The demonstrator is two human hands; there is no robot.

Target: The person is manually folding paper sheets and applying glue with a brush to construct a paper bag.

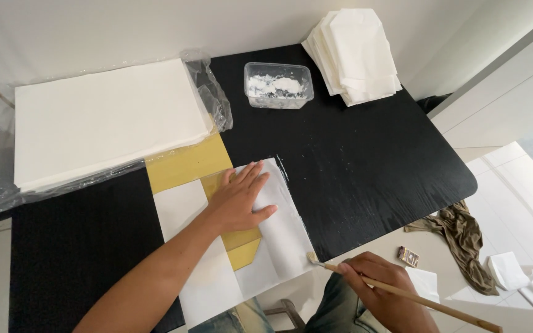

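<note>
While the left hand (242, 200) lies flat and open, fingers spread, on a folded white paper sheet (279, 225) at the centre of the frame, the right hand (380, 293) at the lower right is closed around a long wooden brush (402, 295), whose bristle tip touches the sheet's lower right corner. Beneath the sheet, a yellow paper (189, 163) shows at the upper left and through the fold. All rest on a black tabletop (365, 154). Upper centre: a clear plastic tub (277, 85) of white paste. Upper right: a stack of folded white papers (354, 54). Upper left: a ream of white sheets (106, 120) on clear plastic wrap. Lower right, on the floor: an olive cloth (461, 237).
</note>
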